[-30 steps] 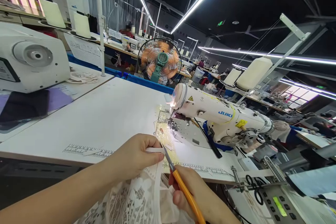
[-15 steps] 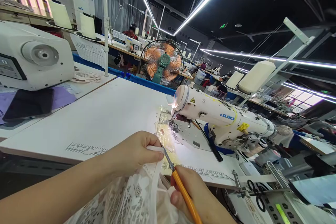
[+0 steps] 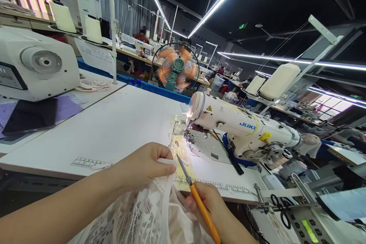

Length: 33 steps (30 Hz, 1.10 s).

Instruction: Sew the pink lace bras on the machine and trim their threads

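Head view shows the left hand (image 3: 145, 166) pinching taut a white strip of the lace garment (image 3: 143, 217) at the bench's (image 3: 114, 126) near edge, so the right hand's (image 3: 211, 207) orange-handled snips (image 3: 197, 200) meet it — behind, the sewing machine (image 3: 240, 129) reads "JUKI".

Left hand (image 3: 143, 164) fingers pinched closed, forearm extending near-left. Right hand (image 3: 211, 207) closed in a grip, near right.

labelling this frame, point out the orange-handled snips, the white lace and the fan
orange-handled snips (image 3: 202, 209), head view, on the orange handle
white lace (image 3: 143, 213), head view, on the patterned mesh
fan (image 3: 175, 68), head view, on the grille
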Each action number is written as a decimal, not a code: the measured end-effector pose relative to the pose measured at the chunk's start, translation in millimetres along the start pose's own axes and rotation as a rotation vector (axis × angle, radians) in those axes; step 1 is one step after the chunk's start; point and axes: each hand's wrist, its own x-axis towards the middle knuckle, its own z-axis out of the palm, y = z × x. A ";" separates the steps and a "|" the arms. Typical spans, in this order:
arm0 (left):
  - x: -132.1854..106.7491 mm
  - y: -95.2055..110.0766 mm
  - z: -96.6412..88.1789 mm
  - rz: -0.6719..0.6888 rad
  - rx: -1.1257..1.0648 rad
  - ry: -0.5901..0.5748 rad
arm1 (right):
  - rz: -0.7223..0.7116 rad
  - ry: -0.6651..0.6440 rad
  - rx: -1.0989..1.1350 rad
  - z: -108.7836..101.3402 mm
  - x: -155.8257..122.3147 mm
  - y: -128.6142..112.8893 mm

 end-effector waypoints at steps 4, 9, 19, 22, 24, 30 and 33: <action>2.1 -1.1 -6.6 0.017 0.048 0.006 | 0.153 -0.040 -0.121 -28.9 2.2 11.4; 9.9 -9.7 -21.6 0.146 0.068 0.024 | 0.501 0.013 -0.732 -85.5 21.0 46.0; 26.3 -23.2 -41.5 0.093 -0.059 0.121 | 0.676 0.055 -0.886 -109.9 88.4 101.1; 28.2 -22.0 -44.0 0.071 -0.117 0.128 | 0.655 0.109 -0.878 -109.4 95.5 101.6; 28.5 -19.7 -44.6 0.062 -0.148 0.153 | 0.617 0.156 -0.877 -107.9 94.8 96.0; 25.7 -13.9 -43.2 -0.002 -0.124 0.116 | 0.185 0.062 -0.721 -54.1 90.0 49.2; 18.7 -15.4 -41.0 -0.029 -0.009 0.069 | -0.039 -0.006 -0.616 -10.0 108.5 32.4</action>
